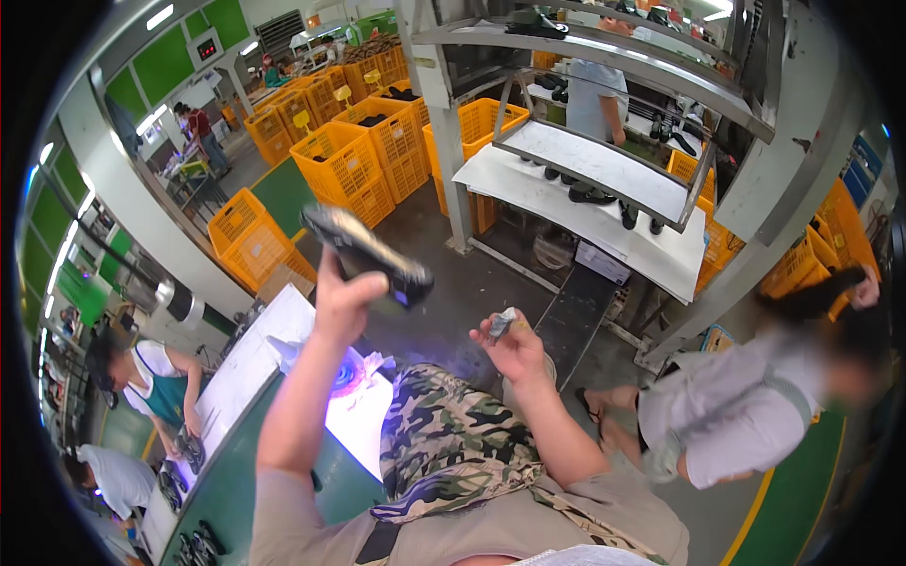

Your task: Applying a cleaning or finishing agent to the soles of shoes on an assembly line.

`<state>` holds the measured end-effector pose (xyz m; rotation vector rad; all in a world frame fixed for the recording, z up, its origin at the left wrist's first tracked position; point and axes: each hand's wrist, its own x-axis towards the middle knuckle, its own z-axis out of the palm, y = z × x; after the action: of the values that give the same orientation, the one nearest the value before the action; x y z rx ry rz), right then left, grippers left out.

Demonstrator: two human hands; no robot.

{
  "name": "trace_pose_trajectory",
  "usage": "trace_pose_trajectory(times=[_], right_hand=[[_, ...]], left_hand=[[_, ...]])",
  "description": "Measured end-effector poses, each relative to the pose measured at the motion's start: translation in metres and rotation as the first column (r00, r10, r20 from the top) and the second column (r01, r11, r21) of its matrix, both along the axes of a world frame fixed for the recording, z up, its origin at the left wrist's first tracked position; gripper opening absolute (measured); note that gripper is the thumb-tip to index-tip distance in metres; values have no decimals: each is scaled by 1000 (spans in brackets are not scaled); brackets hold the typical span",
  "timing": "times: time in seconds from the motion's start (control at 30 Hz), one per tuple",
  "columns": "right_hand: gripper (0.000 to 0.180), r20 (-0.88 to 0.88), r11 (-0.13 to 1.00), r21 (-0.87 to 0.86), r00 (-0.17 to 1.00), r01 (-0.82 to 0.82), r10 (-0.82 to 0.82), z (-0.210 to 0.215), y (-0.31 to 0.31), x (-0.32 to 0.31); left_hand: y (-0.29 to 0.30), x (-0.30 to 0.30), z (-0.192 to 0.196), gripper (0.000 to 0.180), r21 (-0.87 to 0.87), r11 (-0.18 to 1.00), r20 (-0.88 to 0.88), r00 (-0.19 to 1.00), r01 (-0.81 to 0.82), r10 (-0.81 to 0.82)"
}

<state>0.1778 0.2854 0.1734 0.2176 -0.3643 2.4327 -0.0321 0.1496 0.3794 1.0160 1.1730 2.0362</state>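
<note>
my left hand (342, 294) holds the black shoe (370, 253), pointing to four o'clock — toward my right hand (517, 353). that one pinches a grey scrap (501, 324).

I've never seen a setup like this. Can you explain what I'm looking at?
There's no machine grasping here, just a person's two bare hands. The single picture comes from a wide fisheye camera worn on that person's head, looking down, so straight edges bend near the rim. The left hand holds up a dark shoe; the right hand pinches a small grey crumpled piece, its material unclear. On the white bench to the left, a purple light glows, and more dark shoes lie near co-workers. Orange crates stand beyond.
</note>
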Motion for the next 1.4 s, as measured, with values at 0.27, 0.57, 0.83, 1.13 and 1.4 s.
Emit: trace_pose_trajectory(times=[0.27,0.57,0.83,1.13,1.4], right_hand=[[7,140,981,-172,988,92,-68,-132,34,5],[11,251,941,-335,967,37,51,-176,37,3],[18,295,926,-363,955,101,11,-178,42,10],[7,271,950,-285,962,127,-48,-203,52,7],[11,422,983,-164,895,-86,148,-228,58,0]], left_hand=[[222,-22,197,64,192,970,-567,790,-147,232],[383,83,313,123,278,794,-941,11,-540,338],[454,88,276,109,277,800,-959,-103,-532,263],[208,75,49,54,220,971,-964,132,-91,231],[-214,21,-305,60,-671,397,-652,753,-626,85]])
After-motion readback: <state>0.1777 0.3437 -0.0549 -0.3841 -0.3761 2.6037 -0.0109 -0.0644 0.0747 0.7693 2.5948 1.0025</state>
